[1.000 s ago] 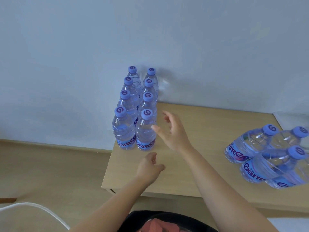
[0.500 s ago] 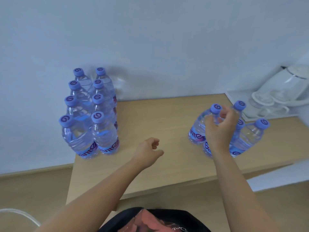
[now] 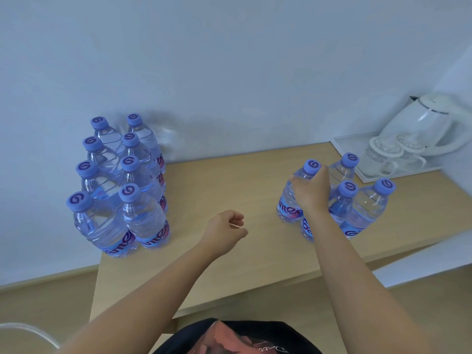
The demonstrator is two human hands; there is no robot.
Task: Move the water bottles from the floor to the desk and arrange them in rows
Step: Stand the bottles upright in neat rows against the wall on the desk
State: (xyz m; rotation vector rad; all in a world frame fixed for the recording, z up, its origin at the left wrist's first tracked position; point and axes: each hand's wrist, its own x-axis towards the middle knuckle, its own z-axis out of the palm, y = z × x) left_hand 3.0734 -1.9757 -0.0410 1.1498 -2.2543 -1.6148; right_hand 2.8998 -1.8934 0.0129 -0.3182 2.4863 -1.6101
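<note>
Nearest you, your left hand (image 3: pixel 224 232) hovers over the bare middle of the desk (image 3: pixel 229 272), fingers loosely curled and holding nothing; it looks parked there, ready to take a handover. The desk is pale wood-look laminate, smooth and square-edged.

At about 2 o'clock from that hand, your right hand (image 3: pixel 312 192) wraps the shoulder of the front-left bottle (image 3: pixel 290 203) in the loose cluster (image 3: pixel 357 200), fingers curled round it just under the blue cap (image 3: pixel 312 166). Gripping high probably gives you lift without squashing the thin, ribbed clear plastic. That cluster is at least four upright bottles bunched together, not yet lined up.

At 10 o'clock stand the arranged rows (image 3: pixel 122 190): two columns of four, shoulder to shoulder, running back to the wall (image 3: pixel 229 72), so the next bottle likely starts a third column beside them.

Farthest, at 2 o'clock, a white tray (image 3: pixel 339 145) carries two upturned white mugs (image 3: pixel 383 159) and a glossy white electric kettle (image 3: pixel 429 121).
</note>
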